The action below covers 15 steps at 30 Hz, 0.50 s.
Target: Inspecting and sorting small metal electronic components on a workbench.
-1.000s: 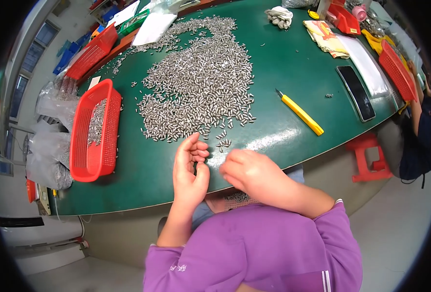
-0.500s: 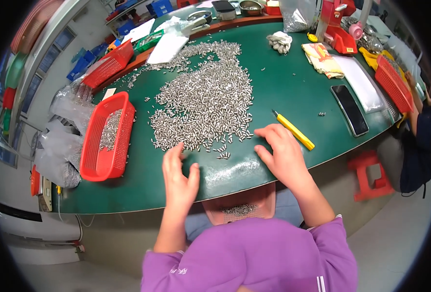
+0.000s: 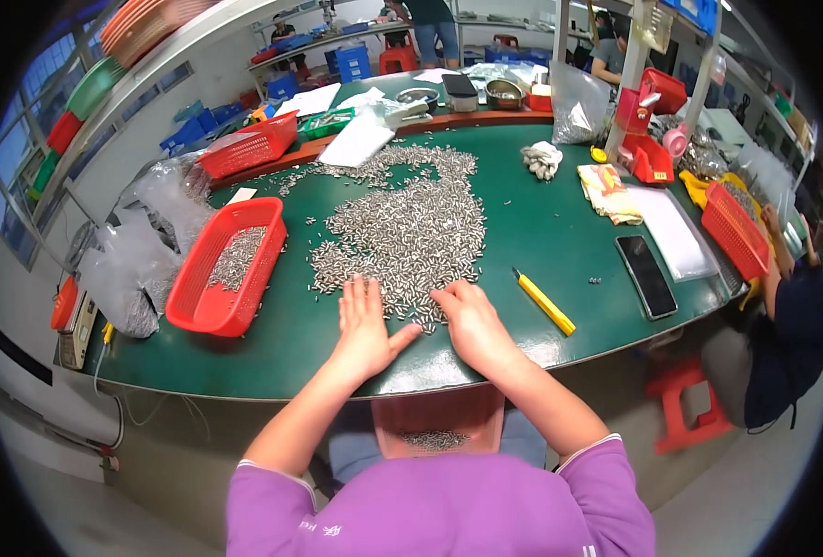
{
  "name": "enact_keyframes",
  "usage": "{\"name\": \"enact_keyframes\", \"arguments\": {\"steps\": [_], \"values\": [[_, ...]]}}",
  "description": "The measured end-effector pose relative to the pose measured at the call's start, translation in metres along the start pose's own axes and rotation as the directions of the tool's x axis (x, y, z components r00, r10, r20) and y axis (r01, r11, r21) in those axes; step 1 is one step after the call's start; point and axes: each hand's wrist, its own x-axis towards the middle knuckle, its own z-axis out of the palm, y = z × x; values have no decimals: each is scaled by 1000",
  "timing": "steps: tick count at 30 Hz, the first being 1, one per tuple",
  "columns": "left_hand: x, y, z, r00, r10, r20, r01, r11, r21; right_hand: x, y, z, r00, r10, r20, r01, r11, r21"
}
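A broad heap of small silver metal pins (image 3: 411, 227) lies spread over the green table (image 3: 541, 246). At its near edge my left hand (image 3: 367, 330) rests open, fingers stretched forward onto the pins and thumb out toward the right. Opposite it, my right hand (image 3: 474, 327) touches the heap's near right edge, its fingers slightly bent and pointing inward. A few pins lie between the two hands; neither hand grips anything that I can see. Below the table edge, at my lap, a pink basket (image 3: 487, 420) holds more of the pins.
Left of the heap stands a red basket (image 3: 198, 320) partly filled with pins, beside plastic bags (image 3: 133, 265). To the right lie a yellow cutter knife (image 3: 546, 304), a phone (image 3: 646, 277) and white gloves (image 3: 542, 161). Another person (image 3: 787, 288) sits at the far right.
Both hands have come closer together and onto the heap's near edge; the right hand moved left, away from the knife. The view has tilted up, showing more of the room.
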Motion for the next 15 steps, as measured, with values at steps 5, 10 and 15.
{"name": "enact_keyframes", "arguments": {"steps": [5,10,15], "values": [[-2,22,18,993,113,-39,-114,993,-24,-7,-3,3,999,-38,23,37,998,48],[0,34,30,982,178,-65,-181,982,-50,-21,-6,-6,983,-74,-165,86,994,65],[-1,19,28,945,212,-248,-240,967,-87,-86,-20,-46,895,-231,-380,308,939,153]]}}
